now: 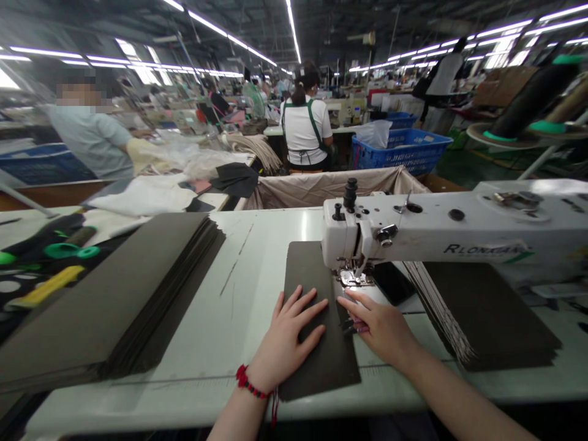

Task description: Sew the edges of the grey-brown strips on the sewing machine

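Left fingers (305,312): extended, spread, not clenched, resting flat on a dark olive panel (316,361). Left hand (287,340) wears a red beaded bracelet (248,383). Right fingers (356,303): index extended towards the panel's edge; lower fingers curl near a small dark-and-pink item (353,326), too small to identify. Grip on it: cannot tell.

Panel lies on the white bench (239,343), its far end at the presser foot (353,278) of a white R LONGGANG sewing machine (413,229). Both hands sit on or beside its near part.

Left of the hands: a tall stack of matching dark panels (114,294). Right, beneath the machine's arm: a second stack (487,312), edges fanned. A black slab, possibly a phone (392,283), lies just beside the presser foot.
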Demonstrator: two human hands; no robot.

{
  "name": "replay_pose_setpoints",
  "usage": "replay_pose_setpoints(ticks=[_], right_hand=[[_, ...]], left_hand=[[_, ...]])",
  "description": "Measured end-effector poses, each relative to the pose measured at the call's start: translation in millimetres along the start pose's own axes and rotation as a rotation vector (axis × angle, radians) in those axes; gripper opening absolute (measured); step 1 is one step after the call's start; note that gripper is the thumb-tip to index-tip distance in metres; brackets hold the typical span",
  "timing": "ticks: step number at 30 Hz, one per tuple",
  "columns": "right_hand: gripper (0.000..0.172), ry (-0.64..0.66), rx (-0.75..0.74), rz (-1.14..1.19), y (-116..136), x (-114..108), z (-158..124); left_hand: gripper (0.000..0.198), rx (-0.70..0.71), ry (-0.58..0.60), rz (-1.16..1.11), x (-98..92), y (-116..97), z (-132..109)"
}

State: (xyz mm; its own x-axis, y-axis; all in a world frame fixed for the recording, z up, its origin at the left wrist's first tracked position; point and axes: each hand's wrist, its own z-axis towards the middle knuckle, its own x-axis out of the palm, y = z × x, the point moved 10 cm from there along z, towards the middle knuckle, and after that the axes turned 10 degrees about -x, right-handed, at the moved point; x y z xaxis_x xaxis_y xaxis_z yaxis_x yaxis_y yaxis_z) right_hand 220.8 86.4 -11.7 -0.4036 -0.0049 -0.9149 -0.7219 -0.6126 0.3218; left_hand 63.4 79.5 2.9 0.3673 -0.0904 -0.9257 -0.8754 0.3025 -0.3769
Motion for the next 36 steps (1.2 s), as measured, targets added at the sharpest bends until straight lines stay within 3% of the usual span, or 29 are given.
replay_pose_setpoints(ticks=[29, 36], right_hand=[[0.066, 0.011, 0.003, -0.013, -0.1, 1.2, -0.5], [0.061, 0.004, -0.007, -0.005, 3.4, -1.9, 0.0]], left_hand=[[0.053, -0.004, -0.032, 0.008, 2.0, 1.9, -0.4], [0.055, -0.025, -0.076, 0.057, 4.0, 2.2, 1.9]])
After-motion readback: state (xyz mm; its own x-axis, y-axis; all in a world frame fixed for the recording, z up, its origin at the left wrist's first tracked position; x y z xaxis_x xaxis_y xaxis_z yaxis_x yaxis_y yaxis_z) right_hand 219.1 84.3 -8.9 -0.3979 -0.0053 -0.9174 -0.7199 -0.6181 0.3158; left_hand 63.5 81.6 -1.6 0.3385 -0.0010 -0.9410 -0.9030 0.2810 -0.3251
